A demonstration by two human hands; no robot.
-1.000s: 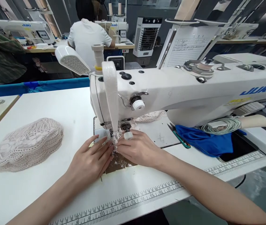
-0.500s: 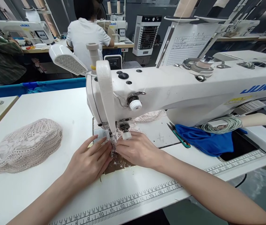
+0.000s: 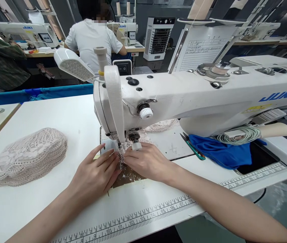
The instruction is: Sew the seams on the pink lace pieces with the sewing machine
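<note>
Under the needle area of a white sewing machine point(image 3: 183, 91) lies a strip of pale pink lace point(image 3: 121, 156), with more of it spread behind the presser foot. My left hand point(image 3: 96, 172) rests on the lace's left side, its fingers stretched out and slightly spread. From the right, my right hand point(image 3: 147, 160) has its thumb and fingers pinched together on the lace edge close to the foot. Its fingertips are partly hidden by a white machine part. Shiny brown film point(image 3: 128, 177) covers the bed below both hands.
A stack of folded lace pieces point(image 3: 29, 155) sits on the left of the white table. Green-handled snips point(image 3: 194, 148), blue cloth point(image 3: 224, 152) and a coiled cord point(image 3: 241, 135) lie on the right. A ruler strip point(image 3: 133, 222) runs along the front edge. A co-worker point(image 3: 90, 42) sits beyond.
Both hands stay almost in place at the lace, with only slight finger shifts. In the background, the co-worker in white has moved an arm slightly outward.
</note>
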